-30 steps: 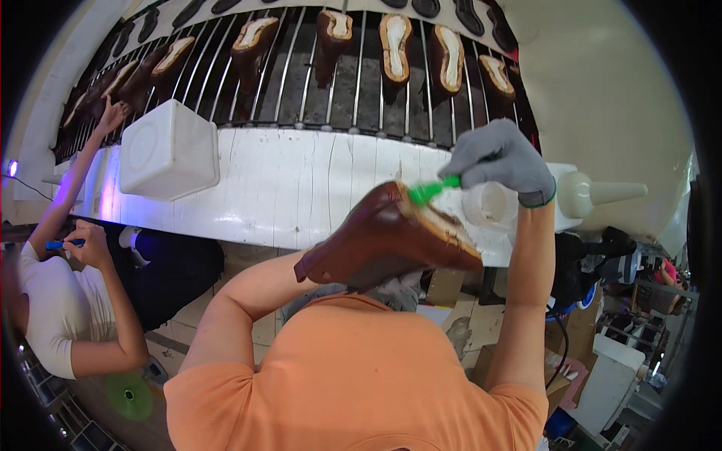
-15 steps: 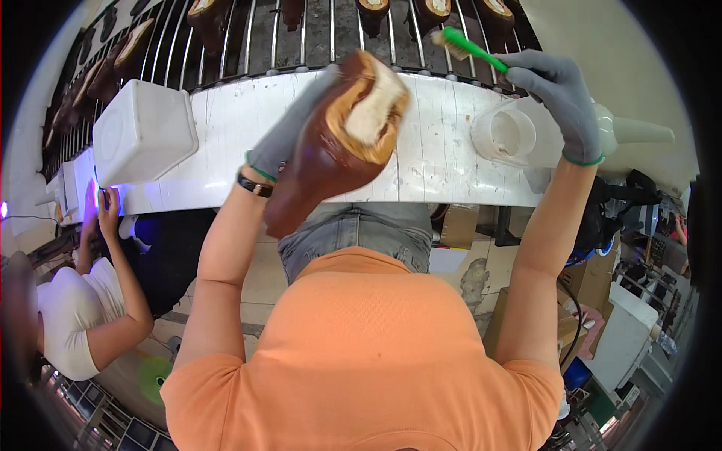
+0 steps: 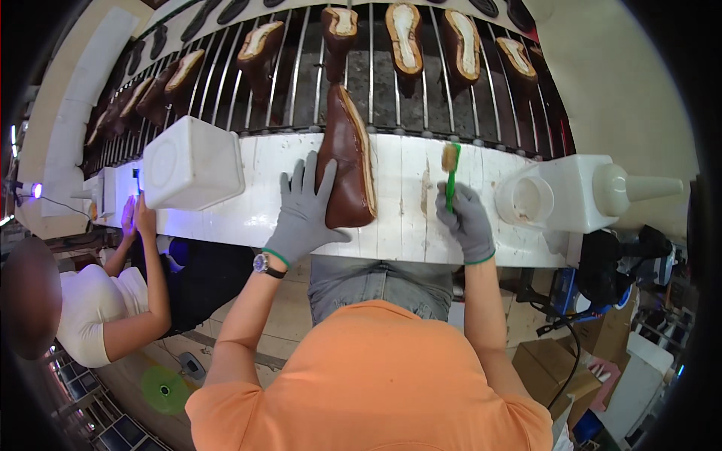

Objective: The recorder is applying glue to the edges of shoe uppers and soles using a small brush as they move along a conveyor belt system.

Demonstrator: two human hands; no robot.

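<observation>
A dark brown leather boot upper [image 3: 346, 169], with a pale sole edge along its right side, rests on the white bench, its narrow end reaching over the roller rack. Just left of it, my left hand [image 3: 304, 210] in a grey glove lies with its fingers spread, the fingertips at the boot's side; whether they press on it I cannot tell. My right hand [image 3: 468, 225], gloved too, is closed round the handle of a green brush [image 3: 451, 169]. The brush stands bristles up, apart from the boot.
Several brown boot uppers [image 3: 406, 41], soles up, sit on the metal roller rack [image 3: 372, 98] beyond the bench [image 3: 406, 240]. A white plastic box [image 3: 188, 165] stands at left; a round white cup [image 3: 524, 201] and a white bottle [image 3: 613, 188] at right. Another person [image 3: 113, 308] works on the left.
The boot has gone from my raised left hand down onto the bench, and that hand has opened. My right hand has come inward and nearer with the brush. The view has shifted.
</observation>
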